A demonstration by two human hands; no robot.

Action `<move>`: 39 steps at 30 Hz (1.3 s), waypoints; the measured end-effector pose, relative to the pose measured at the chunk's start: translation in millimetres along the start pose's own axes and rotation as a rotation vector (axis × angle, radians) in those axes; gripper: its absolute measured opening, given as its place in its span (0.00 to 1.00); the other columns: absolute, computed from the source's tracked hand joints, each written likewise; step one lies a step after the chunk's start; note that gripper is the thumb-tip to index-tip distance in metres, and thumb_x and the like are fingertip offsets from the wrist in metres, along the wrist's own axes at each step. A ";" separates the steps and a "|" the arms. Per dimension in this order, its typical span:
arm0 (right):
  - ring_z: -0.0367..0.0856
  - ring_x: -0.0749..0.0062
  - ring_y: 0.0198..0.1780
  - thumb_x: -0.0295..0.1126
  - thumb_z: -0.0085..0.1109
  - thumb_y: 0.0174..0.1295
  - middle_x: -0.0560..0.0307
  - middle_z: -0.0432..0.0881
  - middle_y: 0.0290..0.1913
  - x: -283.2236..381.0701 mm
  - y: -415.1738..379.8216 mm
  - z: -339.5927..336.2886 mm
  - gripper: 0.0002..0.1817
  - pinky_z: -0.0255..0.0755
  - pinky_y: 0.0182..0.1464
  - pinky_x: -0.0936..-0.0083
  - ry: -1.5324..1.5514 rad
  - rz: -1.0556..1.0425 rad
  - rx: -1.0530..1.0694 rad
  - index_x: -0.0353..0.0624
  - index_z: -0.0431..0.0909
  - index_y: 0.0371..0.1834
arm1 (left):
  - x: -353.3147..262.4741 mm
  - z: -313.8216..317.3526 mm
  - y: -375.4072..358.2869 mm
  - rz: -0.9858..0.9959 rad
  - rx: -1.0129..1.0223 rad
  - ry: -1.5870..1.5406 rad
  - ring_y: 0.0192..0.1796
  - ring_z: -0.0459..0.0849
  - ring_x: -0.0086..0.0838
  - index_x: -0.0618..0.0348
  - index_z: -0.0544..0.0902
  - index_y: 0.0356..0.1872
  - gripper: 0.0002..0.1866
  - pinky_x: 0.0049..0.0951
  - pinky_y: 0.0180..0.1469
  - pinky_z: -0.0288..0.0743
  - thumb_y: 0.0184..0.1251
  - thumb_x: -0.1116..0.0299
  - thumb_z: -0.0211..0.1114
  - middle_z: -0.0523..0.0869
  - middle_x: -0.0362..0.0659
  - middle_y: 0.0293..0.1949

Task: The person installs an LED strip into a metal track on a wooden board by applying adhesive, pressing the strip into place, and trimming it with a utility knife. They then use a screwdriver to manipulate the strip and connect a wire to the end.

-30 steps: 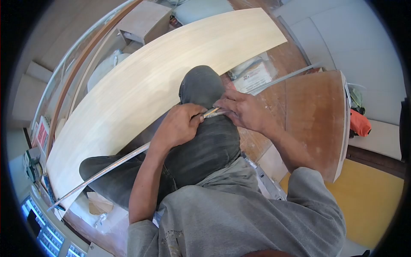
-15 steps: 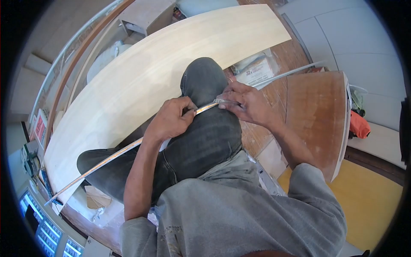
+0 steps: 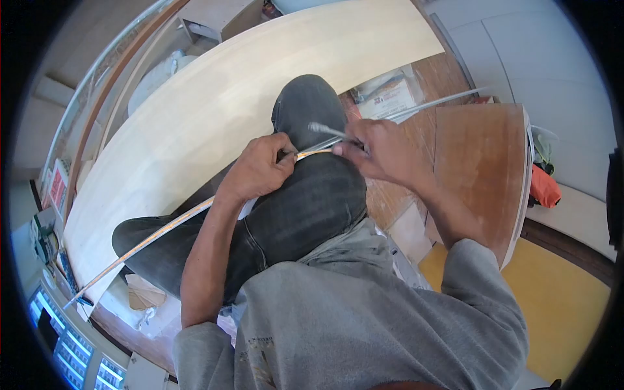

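A long thin strip [image 3: 162, 232] with an orange and white band runs from the lower left across my knees. My left hand [image 3: 263, 166] pinches it above my thigh. A metal profile continues from there toward the upper right, past my other hand. In my right hand [image 3: 380, 151] is a slim grey tool [image 3: 324, 129], its rounded end pointing left above my knee. The strip's far part curves up to the fingertips of my right hand, lifted a little off the profile. My palm hides the tool's other end.
A large pale curved board [image 3: 214, 104] lies beyond my legs. To the right stands a brown curved panel [image 3: 478, 169], with an orange bag [image 3: 545, 187] behind it. A printed packet [image 3: 390, 101] rests on the wooden floor. Boxed items [image 3: 71, 354] are at the lower left.
My right hand has shifted right and turned, and the grey tool's end now shows raised above the strip. The strip near it bows upward. My left hand has moved up slightly.
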State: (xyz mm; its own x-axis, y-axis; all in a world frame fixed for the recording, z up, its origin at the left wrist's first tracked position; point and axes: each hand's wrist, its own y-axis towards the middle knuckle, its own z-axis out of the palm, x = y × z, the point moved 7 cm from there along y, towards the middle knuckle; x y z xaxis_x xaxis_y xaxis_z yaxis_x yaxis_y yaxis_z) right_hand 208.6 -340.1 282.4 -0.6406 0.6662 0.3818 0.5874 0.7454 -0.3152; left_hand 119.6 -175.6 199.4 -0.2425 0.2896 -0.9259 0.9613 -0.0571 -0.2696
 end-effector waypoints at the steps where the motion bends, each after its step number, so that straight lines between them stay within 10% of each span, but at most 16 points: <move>1: 0.84 0.41 0.46 0.42 0.72 0.63 0.39 0.83 0.40 -3.1 5.0 0.5 0.17 0.77 0.46 0.54 -0.034 0.019 0.013 0.37 0.82 0.38 | 0.4 1.1 0.0 -0.003 0.013 0.009 0.34 0.81 0.28 0.67 0.85 0.39 0.08 0.34 0.38 0.74 0.68 0.70 0.66 0.85 0.46 0.29; 5: 0.84 0.40 0.45 0.49 0.68 0.65 0.40 0.83 0.39 -15.1 22.6 8.8 0.21 0.75 0.49 0.50 -0.101 0.027 0.007 0.37 0.83 0.38 | -0.7 0.5 2.1 -0.016 0.007 -0.016 0.35 0.86 0.43 0.68 0.86 0.39 0.10 0.40 0.41 0.77 0.64 0.70 0.64 0.87 0.57 0.31; 22: 0.83 0.57 0.27 0.53 0.74 0.59 0.47 0.82 0.22 5.0 31.3 -11.1 0.24 0.73 0.35 0.60 0.065 0.009 0.175 0.37 0.90 0.34 | 9.0 8.1 7.0 -0.105 0.157 -0.200 0.26 0.75 0.17 0.64 0.86 0.43 0.07 0.22 0.28 0.67 0.71 0.71 0.64 0.82 0.35 0.26; 39: 0.83 0.59 0.29 0.46 0.72 0.59 0.50 0.84 0.25 -8.9 32.1 17.0 0.19 0.73 0.36 0.62 0.162 0.123 0.259 0.39 0.89 0.32 | 11.0 7.6 8.1 -0.160 0.090 -0.154 0.31 0.76 0.24 0.66 0.86 0.35 0.09 0.32 0.34 0.70 0.65 0.69 0.71 0.81 0.40 0.25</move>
State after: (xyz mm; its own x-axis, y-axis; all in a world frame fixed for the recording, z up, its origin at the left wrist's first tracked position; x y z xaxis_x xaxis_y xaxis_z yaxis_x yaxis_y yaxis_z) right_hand 224.8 -321.7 254.1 -0.4735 0.7546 0.4543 0.4964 0.6547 -0.5700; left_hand 123.8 -180.2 185.1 -0.4147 0.1533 -0.8970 0.8951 -0.1086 -0.4324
